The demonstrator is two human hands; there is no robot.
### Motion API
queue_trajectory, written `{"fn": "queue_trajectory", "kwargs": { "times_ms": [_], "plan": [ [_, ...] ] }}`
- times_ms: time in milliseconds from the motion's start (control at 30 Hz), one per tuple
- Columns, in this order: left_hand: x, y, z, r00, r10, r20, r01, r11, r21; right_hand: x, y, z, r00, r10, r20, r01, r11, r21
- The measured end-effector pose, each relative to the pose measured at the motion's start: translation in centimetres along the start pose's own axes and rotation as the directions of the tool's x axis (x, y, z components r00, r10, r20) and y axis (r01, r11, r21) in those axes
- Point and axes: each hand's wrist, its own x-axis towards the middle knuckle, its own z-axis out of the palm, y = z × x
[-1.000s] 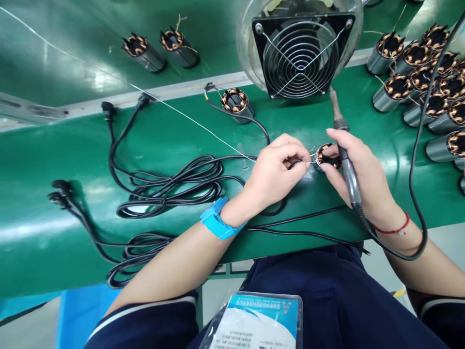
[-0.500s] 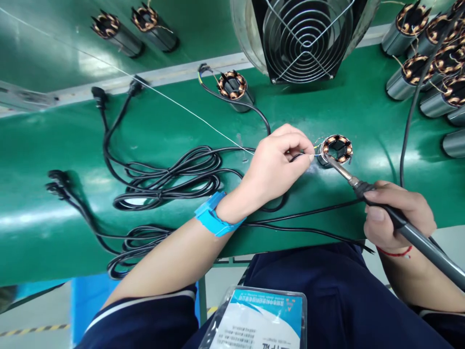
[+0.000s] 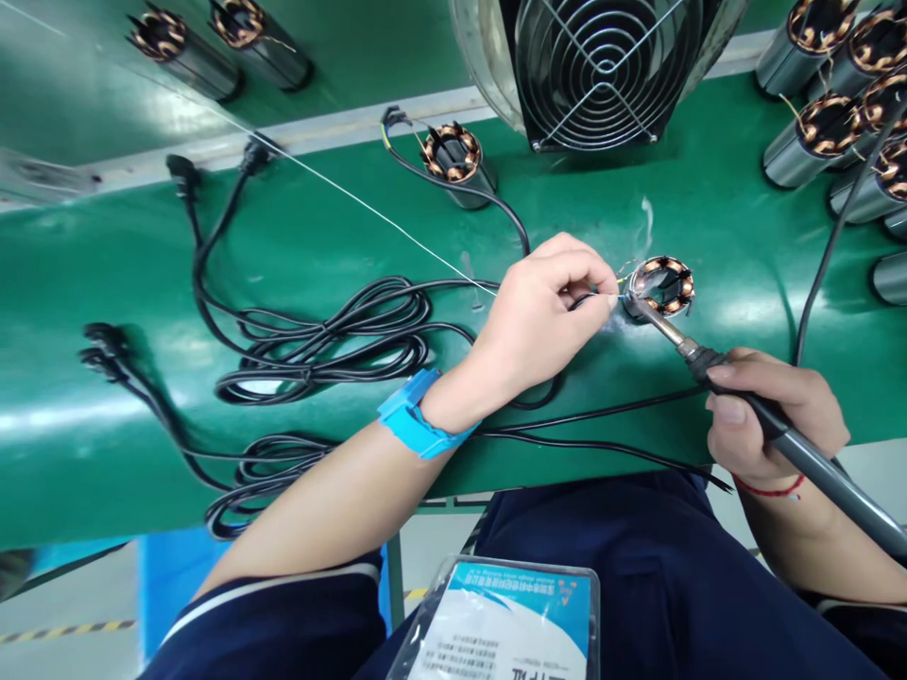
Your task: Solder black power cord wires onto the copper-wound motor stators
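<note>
A motor stator (image 3: 663,286) with copper windings stands on the green bench (image 3: 318,246). My left hand (image 3: 542,316), with a blue wrist strap, is closed in a pinch on a thin solder wire (image 3: 368,212) and on wires at the stator's left edge. My right hand (image 3: 769,416) grips a soldering iron (image 3: 737,397) like a pen. Its tip touches the stator's left edge, right by my left fingertips. A wisp of smoke (image 3: 646,217) rises from that spot.
A black extractor fan (image 3: 602,66) stands behind the stator. Several more stators (image 3: 822,127) crowd the right; another (image 3: 453,161) stands beside the fan and two (image 3: 213,38) at the far left. Coiled black power cords (image 3: 318,340) lie to the left. A badge (image 3: 503,619) rests on my lap.
A second ago my right hand cupped the stator with the iron pointing away. It has swung back toward me and brought the iron's tip to the stator's edge. Smoke now rises.
</note>
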Motion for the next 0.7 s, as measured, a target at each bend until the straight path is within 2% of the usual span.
{"fn": "queue_trajectory", "kwargs": {
  "times_ms": [200,433,567,700],
  "plan": [
    [0.0,0.3,0.0,0.999,-0.039,0.011,0.039,0.999,-0.01,0.1,-0.1,-0.1,0.999,0.035,0.017,-0.035,0.999,0.041],
    [0.2,0.4,0.1,0.999,-0.033,0.011,0.034,0.999,-0.013,1.5,-0.7,0.0,0.99,0.113,0.078,-0.105,0.989,-0.107],
    [0.2,0.4,0.0,0.999,-0.038,0.02,0.038,0.999,-0.001,2.6,-0.9,0.3,0.969,0.21,0.133,-0.2,0.976,-0.088],
    [0.2,0.4,0.0,0.999,-0.032,0.014,0.032,0.999,-0.008,4.1,-1.0,0.5,0.937,0.273,0.218,-0.233,0.953,-0.194]
  ]
}}
